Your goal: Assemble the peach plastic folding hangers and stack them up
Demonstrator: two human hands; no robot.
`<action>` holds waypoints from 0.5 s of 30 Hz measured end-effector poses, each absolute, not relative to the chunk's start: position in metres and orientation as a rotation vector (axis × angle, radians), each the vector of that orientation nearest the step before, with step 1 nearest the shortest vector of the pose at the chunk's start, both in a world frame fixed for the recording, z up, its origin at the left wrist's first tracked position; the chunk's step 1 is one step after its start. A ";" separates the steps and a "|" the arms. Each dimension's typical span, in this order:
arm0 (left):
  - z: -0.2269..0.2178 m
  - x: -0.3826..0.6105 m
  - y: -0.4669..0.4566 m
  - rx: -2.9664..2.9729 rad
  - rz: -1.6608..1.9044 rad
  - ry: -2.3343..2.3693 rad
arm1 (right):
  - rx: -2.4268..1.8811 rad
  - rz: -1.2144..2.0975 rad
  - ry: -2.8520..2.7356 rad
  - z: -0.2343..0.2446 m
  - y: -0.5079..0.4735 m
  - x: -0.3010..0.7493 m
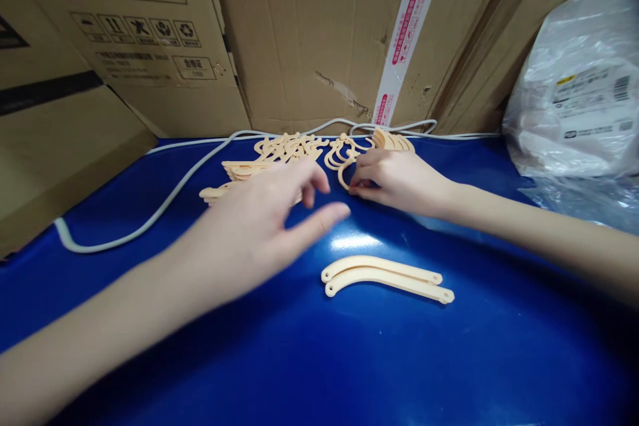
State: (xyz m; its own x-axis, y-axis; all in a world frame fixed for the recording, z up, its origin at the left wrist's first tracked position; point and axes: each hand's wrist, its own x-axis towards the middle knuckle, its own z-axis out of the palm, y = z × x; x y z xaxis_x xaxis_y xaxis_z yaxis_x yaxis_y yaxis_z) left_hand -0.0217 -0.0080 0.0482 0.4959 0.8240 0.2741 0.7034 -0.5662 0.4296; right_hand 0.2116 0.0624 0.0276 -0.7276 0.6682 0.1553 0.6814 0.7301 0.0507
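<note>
A heap of cream plastic hooks and curved strips [284, 150] lies at the back of a blue table [349, 359]. My right hand [394, 180] pinches one cream hook [343, 176] at the heap's right edge. My left hand [259, 226] hovers just left of it, fingers spread and slightly curled, holding nothing. Two curved cream strips [387, 276] lie side by side on the table, nearer to me, below both hands.
A white cable [164, 203] runs from the left edge across the back of the table. Cardboard boxes [309, 46] wall the back and left. A clear plastic bag [574, 100] with labels sits at the right.
</note>
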 end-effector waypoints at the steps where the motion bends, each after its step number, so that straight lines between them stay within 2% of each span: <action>1: 0.054 -0.027 0.002 2.438 0.706 1.403 | -1.047 -0.140 -2.804 0.026 0.057 0.217; 6: 0.071 -0.055 0.072 2.282 0.542 1.979 | -0.832 -0.029 -2.787 0.020 0.026 0.249; 9: 0.068 -0.070 0.112 2.220 0.371 2.080 | -0.790 0.066 -2.751 0.018 0.009 0.266; 15: 0.051 -0.082 0.156 2.141 0.009 2.033 | -0.830 0.056 -2.686 0.010 -0.013 0.295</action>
State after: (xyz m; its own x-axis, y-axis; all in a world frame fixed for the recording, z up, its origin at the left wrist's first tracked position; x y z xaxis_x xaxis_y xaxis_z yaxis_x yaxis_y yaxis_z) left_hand -0.0819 0.1557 0.0510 0.0603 0.9903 -0.1250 0.9892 -0.0425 0.1401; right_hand 0.2953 -0.0127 0.0098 -0.7766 0.5551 0.2979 0.5422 0.8297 -0.1325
